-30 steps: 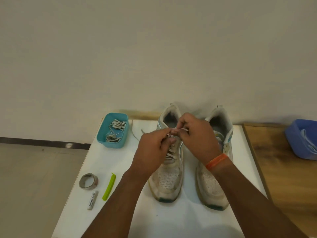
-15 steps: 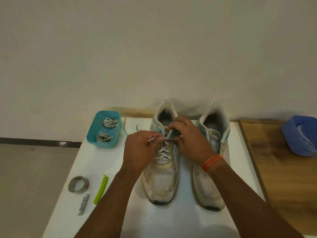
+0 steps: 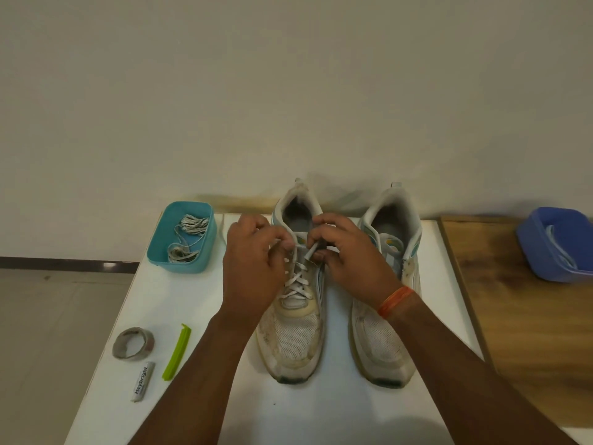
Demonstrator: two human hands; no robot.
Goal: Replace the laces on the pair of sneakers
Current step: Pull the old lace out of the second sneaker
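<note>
Two worn white sneakers stand side by side on a white table [image 3: 192, 316], toes toward me. The left sneaker [image 3: 295, 342] has a white lace [image 3: 296, 279] crossed through its eyelets. My left hand [image 3: 253, 268] pinches one end of that lace at the top left eyelets. My right hand [image 3: 346, 255] pinches the other end at the top right, by the tongue. The right sneaker [image 3: 382, 342] shows no lace over its tongue; my right wrist covers part of it.
A teal tub [image 3: 157, 252] holding dirty old laces sits at the table's back left. A tape roll [image 3: 133, 343], a green clip [image 3: 177, 351] and a small white tube [image 3: 142, 382] lie at the left. A blue tub [image 3: 539, 258] stands on the wooden surface [image 3: 519, 332] to the right.
My hands have drawn apart from a close pinch over the tongue, each carrying a lace end sideways. The view has shifted slightly.
</note>
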